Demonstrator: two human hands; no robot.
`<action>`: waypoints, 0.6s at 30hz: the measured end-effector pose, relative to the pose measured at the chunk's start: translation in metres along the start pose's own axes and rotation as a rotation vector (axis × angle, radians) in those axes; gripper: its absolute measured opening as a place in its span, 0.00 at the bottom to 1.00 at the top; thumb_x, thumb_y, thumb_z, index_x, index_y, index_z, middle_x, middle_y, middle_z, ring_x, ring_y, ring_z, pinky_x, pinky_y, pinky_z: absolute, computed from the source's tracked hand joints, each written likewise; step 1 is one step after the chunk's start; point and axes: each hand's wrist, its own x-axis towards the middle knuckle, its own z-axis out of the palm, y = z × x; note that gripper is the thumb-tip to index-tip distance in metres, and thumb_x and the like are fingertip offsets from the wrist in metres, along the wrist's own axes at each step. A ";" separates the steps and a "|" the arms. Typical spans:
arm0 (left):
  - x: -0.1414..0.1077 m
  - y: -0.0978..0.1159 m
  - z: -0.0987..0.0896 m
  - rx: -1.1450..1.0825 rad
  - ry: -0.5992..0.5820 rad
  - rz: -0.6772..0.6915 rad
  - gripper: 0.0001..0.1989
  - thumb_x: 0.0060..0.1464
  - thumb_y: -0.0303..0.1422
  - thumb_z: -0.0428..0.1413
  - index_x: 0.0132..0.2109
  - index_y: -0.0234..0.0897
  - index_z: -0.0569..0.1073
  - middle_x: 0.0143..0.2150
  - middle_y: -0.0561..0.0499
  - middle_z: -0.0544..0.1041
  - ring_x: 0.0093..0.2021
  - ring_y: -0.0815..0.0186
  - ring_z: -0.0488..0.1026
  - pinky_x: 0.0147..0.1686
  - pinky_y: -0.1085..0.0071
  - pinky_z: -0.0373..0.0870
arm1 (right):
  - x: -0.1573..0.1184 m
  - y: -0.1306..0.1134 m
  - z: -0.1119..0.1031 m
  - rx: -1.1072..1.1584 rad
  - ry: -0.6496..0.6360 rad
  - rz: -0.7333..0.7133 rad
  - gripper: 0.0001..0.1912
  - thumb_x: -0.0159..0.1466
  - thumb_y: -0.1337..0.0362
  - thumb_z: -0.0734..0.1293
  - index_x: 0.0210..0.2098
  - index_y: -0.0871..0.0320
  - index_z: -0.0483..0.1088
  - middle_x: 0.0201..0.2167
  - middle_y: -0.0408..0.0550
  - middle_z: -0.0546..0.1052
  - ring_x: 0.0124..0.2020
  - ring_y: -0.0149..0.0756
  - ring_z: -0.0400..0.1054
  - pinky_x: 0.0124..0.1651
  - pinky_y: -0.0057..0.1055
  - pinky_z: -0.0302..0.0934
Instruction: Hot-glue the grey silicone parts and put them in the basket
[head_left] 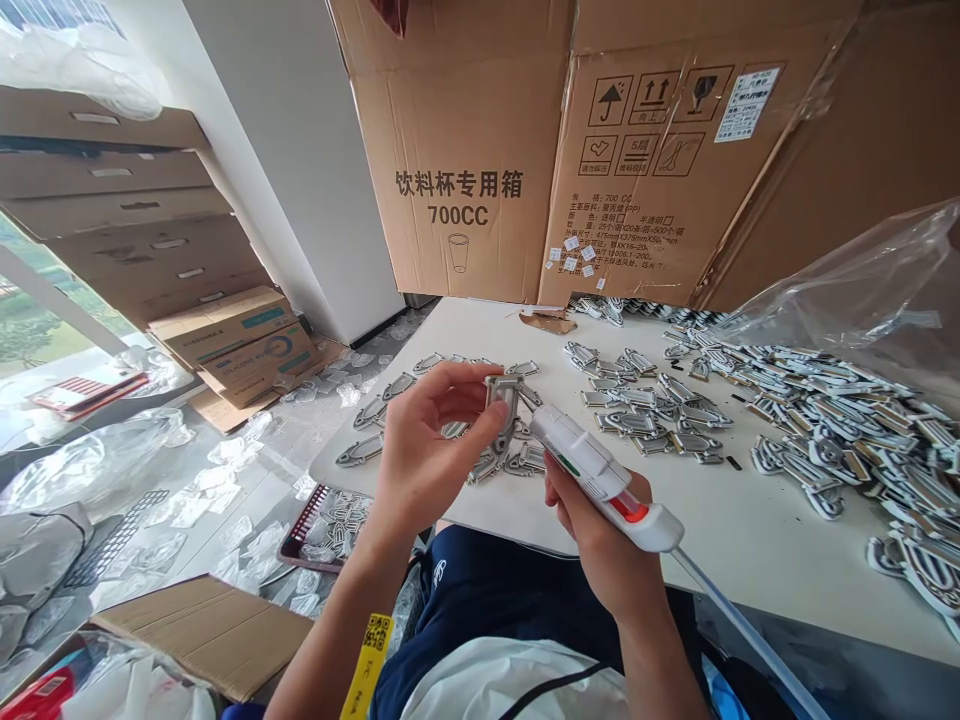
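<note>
Between its thumb and fingers, my left hand (439, 430) holds up a small grey metal-like part (505, 405) above the white table. My right hand (600, 530) is wrapped round a white electric screwdriver (585, 455) with a red section and a cord at its rear. The tool's thin tip points up and left at the right side of the part; whether they touch is unclear. More grey parts (360, 450) lie on the table behind and left of my left hand. Loose clusters of similar parts (652, 405) lie to the right.
A large heap of parts (862, 430) covers the table's right side, beside clear plastic sheeting (847, 280). Cardboard boxes (457, 130) stand along the back. A dark red basket (289, 545) of small pieces is below the table's left edge. Plastic bags litter the floor.
</note>
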 end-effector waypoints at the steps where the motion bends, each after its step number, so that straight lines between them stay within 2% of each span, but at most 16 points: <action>1: -0.001 0.000 0.001 0.048 0.020 0.039 0.12 0.61 0.33 0.73 0.52 0.42 0.89 0.38 0.50 0.86 0.39 0.61 0.85 0.43 0.65 0.85 | -0.001 -0.002 0.001 -0.017 0.009 0.000 0.29 0.71 0.39 0.76 0.27 0.54 0.71 0.23 0.41 0.70 0.26 0.32 0.57 0.28 0.31 0.51; 5: -0.002 -0.001 0.002 0.230 0.056 0.214 0.08 0.63 0.31 0.71 0.50 0.43 0.88 0.39 0.51 0.87 0.38 0.62 0.84 0.40 0.65 0.85 | -0.003 -0.007 0.001 -0.109 0.008 0.016 0.26 0.72 0.38 0.74 0.33 0.52 0.71 0.25 0.39 0.71 0.26 0.33 0.58 0.28 0.30 0.55; 7: -0.001 -0.003 0.001 0.283 0.040 0.253 0.08 0.64 0.30 0.70 0.49 0.43 0.88 0.40 0.51 0.87 0.38 0.62 0.84 0.40 0.65 0.84 | -0.003 -0.009 0.001 -0.111 -0.013 0.037 0.25 0.73 0.37 0.73 0.36 0.51 0.70 0.26 0.38 0.70 0.26 0.33 0.57 0.27 0.29 0.54; 18: 0.011 -0.021 0.005 0.194 -0.005 0.129 0.13 0.61 0.30 0.69 0.52 0.41 0.89 0.36 0.53 0.86 0.36 0.66 0.84 0.38 0.71 0.84 | 0.001 -0.011 -0.004 -0.118 -0.086 0.112 0.23 0.74 0.38 0.71 0.40 0.50 0.70 0.27 0.37 0.69 0.26 0.33 0.57 0.26 0.30 0.54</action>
